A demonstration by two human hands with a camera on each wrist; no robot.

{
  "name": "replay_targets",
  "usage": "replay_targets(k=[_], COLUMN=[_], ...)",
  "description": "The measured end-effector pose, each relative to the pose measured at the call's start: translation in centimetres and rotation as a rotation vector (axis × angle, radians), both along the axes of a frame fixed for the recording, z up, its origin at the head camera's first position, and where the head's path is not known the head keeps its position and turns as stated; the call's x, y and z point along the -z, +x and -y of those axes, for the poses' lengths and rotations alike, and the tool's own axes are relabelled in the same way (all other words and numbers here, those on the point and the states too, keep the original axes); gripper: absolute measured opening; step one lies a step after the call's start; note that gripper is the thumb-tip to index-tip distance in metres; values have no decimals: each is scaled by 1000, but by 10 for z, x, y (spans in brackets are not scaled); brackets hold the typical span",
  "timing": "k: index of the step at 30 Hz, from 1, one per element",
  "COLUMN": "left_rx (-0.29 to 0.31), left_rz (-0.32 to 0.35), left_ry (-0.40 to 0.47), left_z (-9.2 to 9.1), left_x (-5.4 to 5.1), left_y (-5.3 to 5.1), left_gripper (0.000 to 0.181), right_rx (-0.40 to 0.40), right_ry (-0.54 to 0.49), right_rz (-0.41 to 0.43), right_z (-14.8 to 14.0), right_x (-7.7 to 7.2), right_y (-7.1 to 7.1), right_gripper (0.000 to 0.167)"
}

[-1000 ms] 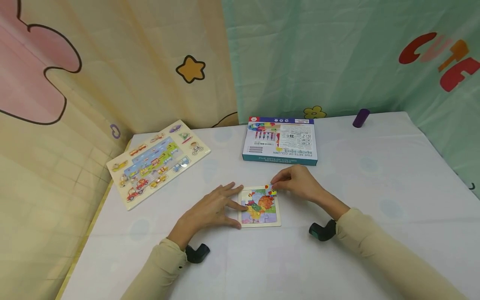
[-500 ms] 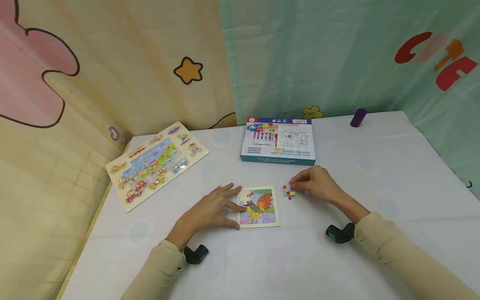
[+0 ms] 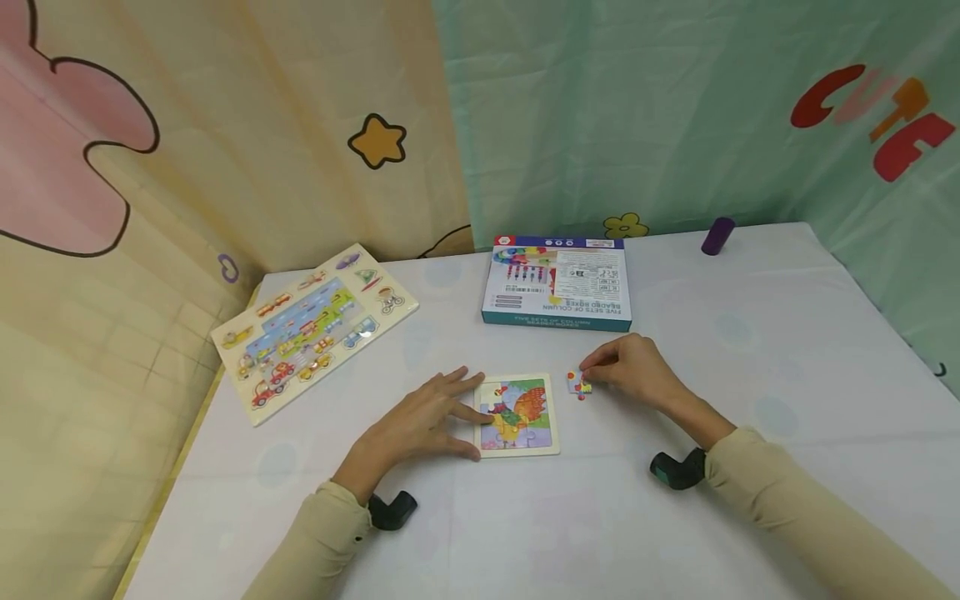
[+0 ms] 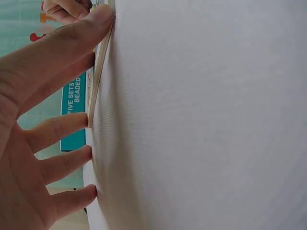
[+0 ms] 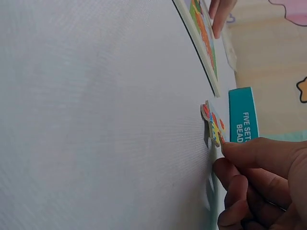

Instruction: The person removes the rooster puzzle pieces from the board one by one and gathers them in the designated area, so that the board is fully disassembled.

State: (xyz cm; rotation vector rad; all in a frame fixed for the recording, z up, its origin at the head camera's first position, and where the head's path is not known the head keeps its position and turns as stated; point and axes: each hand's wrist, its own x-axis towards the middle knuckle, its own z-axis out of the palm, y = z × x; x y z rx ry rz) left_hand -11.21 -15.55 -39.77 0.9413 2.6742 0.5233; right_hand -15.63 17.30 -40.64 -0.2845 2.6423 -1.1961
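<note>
I saw two bare hands above one white-covered table [image 3: 570,517], with one loose puzzle piece [image 3: 576,385] and one small framed jigsaw [image 3: 525,417] showing a bright bird. The right hand [image 3: 630,367] pinched the piece between thumb and finger, just beyond the frame's right edge and apart from it, close to the tabletop; I could not tell whether the piece touched the cloth. Its one clearly visible rounded knob pointed toward the person, and its long axis, knob included, ran roughly from near to far. The left hand [image 3: 427,417] held nothing in its grasp: its fingers were spread wide, thumb and fingertips touching the jigsaw's left side. Farther back I counted three more things: one larger vehicle-picture board [image 3: 315,329] slanting at the left, one box [image 3: 557,283] lying flat beyond the jigsaw, and one purple cylinder [image 3: 717,236] at the far right.
</note>
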Motion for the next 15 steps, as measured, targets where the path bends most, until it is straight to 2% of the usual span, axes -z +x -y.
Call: replay_targets(k=[15], left_rx=[-5], left_rz=[13], left_ry=[4], left_z=[0], left_x=[-1], left_y=[0], left_gripper=[51], right_rx=[-7], right_ry=[-3], right_rz=[-41], right_z=[3], right_x=[0], right_y=[0], right_gripper=[9])
